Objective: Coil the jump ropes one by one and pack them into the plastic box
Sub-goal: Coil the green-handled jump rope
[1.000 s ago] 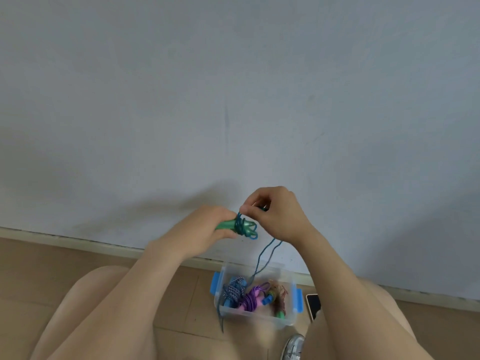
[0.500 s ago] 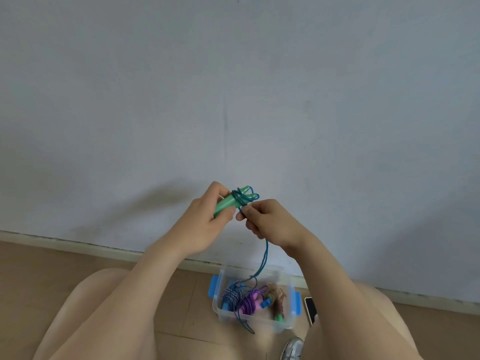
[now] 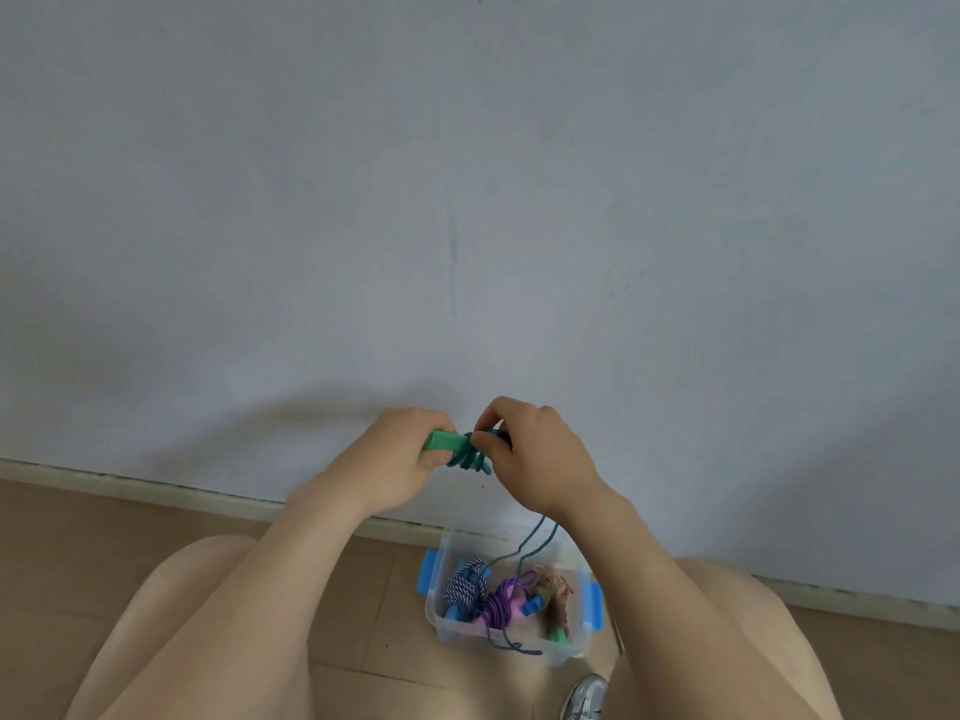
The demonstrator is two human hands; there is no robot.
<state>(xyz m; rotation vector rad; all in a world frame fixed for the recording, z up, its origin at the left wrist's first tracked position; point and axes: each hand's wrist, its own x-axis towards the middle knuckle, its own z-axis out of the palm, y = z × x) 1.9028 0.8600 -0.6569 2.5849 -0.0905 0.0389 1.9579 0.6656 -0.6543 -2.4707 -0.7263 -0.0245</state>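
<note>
My left hand (image 3: 400, 454) grips the green handles (image 3: 441, 442) of a teal jump rope (image 3: 470, 457), held up in front of the wall. My right hand (image 3: 535, 454) pinches the teal cord right beside the handles, where several turns are wound around them. The loose cord (image 3: 535, 537) hangs down from my right hand into the clear plastic box (image 3: 439, 623) with blue latches on the floor, and its end trails over the box's front wall. Inside the box lie a blue-and-white rope (image 3: 465, 587), a purple rope (image 3: 501, 602) and a brownish one (image 3: 556, 589).
The box stands on a wooden floor close to the baseboard (image 3: 156, 493) of a pale wall. My bare knees flank it left and right. A silver shoe tip (image 3: 587, 696) shows at the bottom, just in front of the box.
Both hands have dropped slightly from their raised position. My right hand went from below the handles to over their end, laying more cord around them; the hanging cord is shorter.
</note>
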